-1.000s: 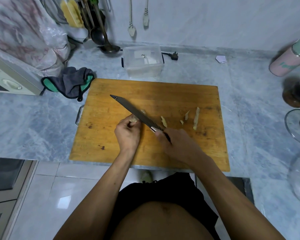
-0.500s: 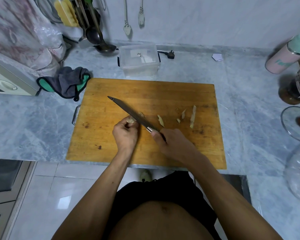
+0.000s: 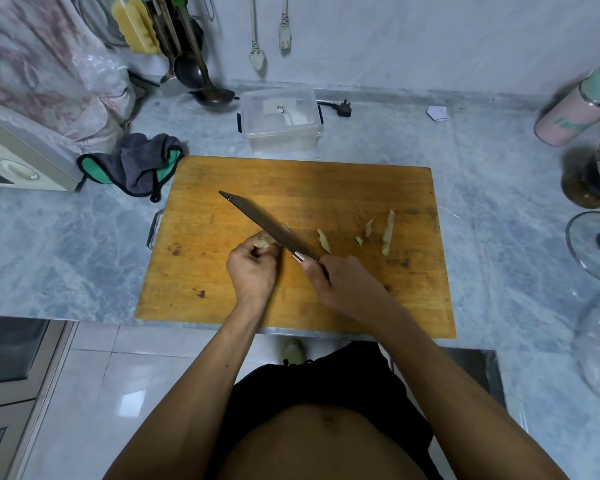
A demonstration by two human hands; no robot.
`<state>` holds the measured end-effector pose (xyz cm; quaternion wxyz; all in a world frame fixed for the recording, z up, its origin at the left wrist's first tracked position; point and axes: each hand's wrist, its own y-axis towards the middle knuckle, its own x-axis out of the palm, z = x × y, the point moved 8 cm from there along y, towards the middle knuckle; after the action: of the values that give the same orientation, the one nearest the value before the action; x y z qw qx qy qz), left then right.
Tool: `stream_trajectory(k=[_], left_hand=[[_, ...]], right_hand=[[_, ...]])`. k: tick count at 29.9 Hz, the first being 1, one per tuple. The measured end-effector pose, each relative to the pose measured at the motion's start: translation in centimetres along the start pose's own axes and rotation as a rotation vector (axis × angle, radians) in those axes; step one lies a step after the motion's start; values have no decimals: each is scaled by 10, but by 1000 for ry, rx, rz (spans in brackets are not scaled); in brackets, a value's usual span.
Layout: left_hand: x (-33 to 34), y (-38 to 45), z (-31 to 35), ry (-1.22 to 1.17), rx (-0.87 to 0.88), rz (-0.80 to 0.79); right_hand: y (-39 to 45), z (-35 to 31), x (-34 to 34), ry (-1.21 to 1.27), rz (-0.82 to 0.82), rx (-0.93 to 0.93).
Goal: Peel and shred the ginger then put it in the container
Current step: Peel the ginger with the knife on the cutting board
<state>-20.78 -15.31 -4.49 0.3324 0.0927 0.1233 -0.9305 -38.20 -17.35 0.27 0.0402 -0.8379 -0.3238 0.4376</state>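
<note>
Two hands share the work. Our left hand (image 3: 253,268) curls its fingers round the ginger (image 3: 262,242), pinching it low on the cutting board (image 3: 326,181) so only a pale end shows past the fingertips. Our right hand (image 3: 347,289) is closed round the handle of the knife (image 3: 267,225), whose blade runs up and left, its edge laid against the ginger. We judge this slant lets the blade shave skin away from the holding fingers, so the peeling step is in hand and shredding has not begun.

To the right, well apart from the blade, a few peelings (image 3: 388,232) lie on the board, likely pushed aside to keep the working spot free.

Beyond the board's far edge stands the clear plastic container (image 3: 281,133), open-topped, near enough for an easy transfer. We see no ginger in it; a pale label or scrap shows through its wall, and we cannot tell what that is.
</note>
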Motion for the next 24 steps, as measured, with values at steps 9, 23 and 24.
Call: stream_trajectory(k=[9,23,24], left_hand=[[-28,1,-17,164,-98,-8],[-16,11,17,659,194,-216],[-20,12,15,539,100,-191]], right_hand=[[5,18,-5,74,69,63],[-14,33,-10,191,157,69],[-15,31,-10,201,156,64]])
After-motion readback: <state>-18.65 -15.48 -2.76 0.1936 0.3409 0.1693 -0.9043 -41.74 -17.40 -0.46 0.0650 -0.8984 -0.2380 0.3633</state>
